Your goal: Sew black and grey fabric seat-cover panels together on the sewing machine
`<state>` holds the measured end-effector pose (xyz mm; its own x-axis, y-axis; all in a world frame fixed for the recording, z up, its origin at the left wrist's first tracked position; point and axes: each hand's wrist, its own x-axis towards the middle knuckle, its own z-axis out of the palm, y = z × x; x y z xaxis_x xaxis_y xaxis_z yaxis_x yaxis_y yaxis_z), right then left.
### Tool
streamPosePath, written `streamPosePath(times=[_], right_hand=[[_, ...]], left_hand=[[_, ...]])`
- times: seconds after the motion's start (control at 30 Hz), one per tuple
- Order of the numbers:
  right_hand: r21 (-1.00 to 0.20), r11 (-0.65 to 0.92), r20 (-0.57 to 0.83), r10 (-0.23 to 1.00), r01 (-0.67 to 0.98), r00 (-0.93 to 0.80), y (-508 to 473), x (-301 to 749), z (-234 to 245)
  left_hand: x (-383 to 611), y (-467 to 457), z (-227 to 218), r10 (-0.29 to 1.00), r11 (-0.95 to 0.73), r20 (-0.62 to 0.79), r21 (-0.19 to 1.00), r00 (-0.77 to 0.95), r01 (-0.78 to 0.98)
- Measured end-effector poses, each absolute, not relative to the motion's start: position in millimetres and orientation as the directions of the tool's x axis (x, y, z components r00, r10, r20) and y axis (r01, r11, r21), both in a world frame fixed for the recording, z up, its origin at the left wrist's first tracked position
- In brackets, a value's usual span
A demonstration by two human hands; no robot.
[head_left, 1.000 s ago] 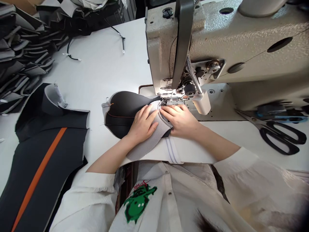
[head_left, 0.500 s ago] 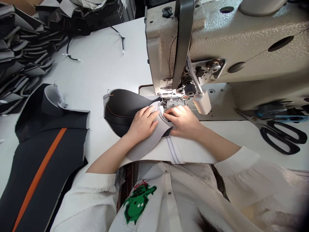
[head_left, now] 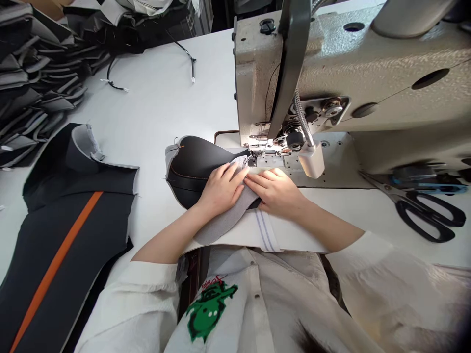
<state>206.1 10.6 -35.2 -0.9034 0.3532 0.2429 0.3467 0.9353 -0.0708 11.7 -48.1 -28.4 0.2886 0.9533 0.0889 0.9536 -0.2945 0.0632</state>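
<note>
A black cover piece with orange stitching and grey mesh backing lies at the needle area of a sewing machine. My left hand rests flat on it, fingers spread over the folded grey mesh. Close beside, my right hand has its fingers together on the right edge of the same piece, the edge partly hidden under them. The fingertips of both hands nearly meet just in front of the lit presser foot.
Black scissors lie on the right. At left is a black panel with an orange stripe, below stacked dark pieces. Two short black cords lie behind. A small lamp hangs by the needle. Striped elastic crosses the front edge.
My right hand's fingers have moved down over the cover piece's edge, covering the folded seam and white strip that showed before. My left hand stays on the mesh. The view has shifted slightly.
</note>
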Motion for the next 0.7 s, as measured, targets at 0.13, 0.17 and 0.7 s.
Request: streamPosePath(times=[0.13,0.17,0.7], right_hand=[[-0.053,0.932,0.243,0.359,0.357,-0.901,7.0,206.0,-35.8],[-0.057,0.931,0.252,0.363,0.361,-0.897,7.1,205.4,-36.3],[-0.112,0.852,0.306,0.519,0.511,-0.798,26.4,220.3,-45.5]], left_hand=[[12.2,-48.7,-30.6,0.95,-0.299,0.112,0.055,0.291,0.953],[11.9,-48.2,-31.6,0.948,-0.302,0.119,0.062,0.294,0.951],[20.8,-7.4,-44.1,0.879,-0.437,0.274,0.136,0.39,0.889]])
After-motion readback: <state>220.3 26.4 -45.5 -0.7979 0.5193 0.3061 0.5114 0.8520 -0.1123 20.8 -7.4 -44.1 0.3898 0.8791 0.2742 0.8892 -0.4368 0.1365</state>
